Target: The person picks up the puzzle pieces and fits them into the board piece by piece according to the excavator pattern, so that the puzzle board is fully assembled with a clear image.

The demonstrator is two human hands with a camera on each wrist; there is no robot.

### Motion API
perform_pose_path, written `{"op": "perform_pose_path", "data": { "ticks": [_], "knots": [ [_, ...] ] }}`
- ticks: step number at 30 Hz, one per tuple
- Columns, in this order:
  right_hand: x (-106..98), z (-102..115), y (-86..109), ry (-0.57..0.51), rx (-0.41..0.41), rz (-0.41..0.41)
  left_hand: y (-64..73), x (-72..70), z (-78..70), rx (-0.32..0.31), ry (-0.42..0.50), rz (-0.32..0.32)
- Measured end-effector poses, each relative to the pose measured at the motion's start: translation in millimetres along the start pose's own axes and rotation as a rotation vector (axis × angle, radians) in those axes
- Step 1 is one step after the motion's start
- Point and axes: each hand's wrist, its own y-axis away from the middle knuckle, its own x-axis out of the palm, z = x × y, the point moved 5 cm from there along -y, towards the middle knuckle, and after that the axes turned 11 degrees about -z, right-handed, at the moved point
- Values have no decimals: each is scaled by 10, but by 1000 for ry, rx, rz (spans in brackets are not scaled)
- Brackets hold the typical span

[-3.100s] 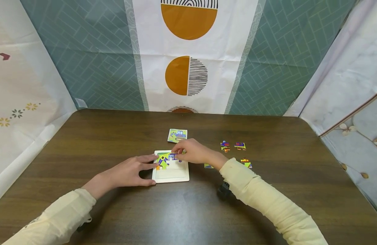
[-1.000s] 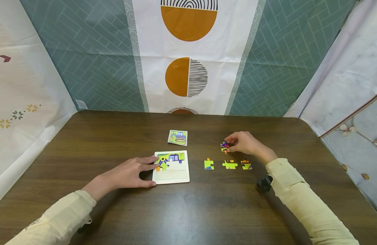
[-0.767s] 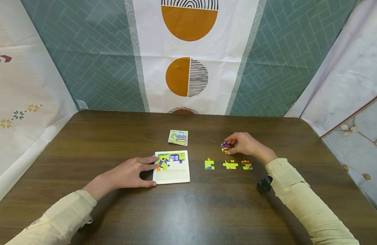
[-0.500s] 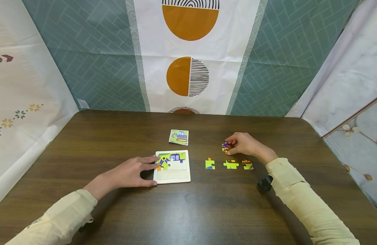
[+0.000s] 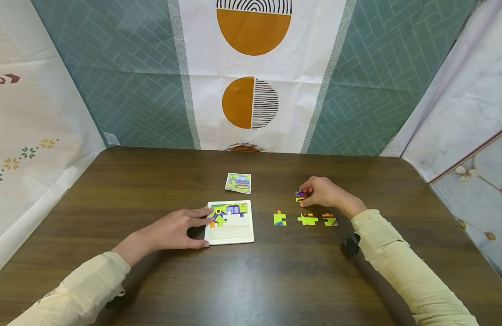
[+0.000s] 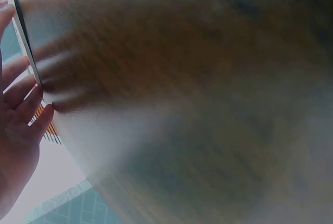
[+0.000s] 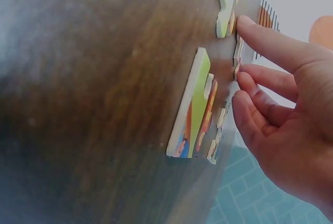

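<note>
On the left edge of a white puzzle tray [image 5: 229, 241], my left hand [image 5: 173, 230] rests with fingers spread and its thumb at the near corner. Several joined pieces [image 5: 234, 209] fill the tray's upper and left part, showing part of a blue digger. My right hand [image 5: 326, 192] pinches a purple and red puzzle piece [image 5: 300, 195] between thumb and fingers, low at the table. In the right wrist view, that puzzle piece [image 7: 238, 54] shows edge-on at the fingertips, and another piece [image 7: 218, 130] lies beneath the hand, hidden in the head view.
Nearer me than the right hand, a green and blue piece [image 5: 280, 219], a green piece [image 5: 308, 219] and a green and red piece [image 5: 329, 219] lie in a row. A square digger picture card [image 5: 238, 183] lies beyond the tray. Patterned cloth [image 5: 251, 113] hangs behind the table.
My right hand has left the tray's upper part and moved right to the purple and red piece, where it has barely shifted over the last second. The left hand has stayed on the tray.
</note>
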Motion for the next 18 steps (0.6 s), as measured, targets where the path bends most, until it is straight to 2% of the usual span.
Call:
{"op": "perform_pose_path", "data": {
  "ticks": [18],
  "knots": [
    [-10,-11,0,-65,0,-6,0,9,11,0,6,0]
  ]
}}
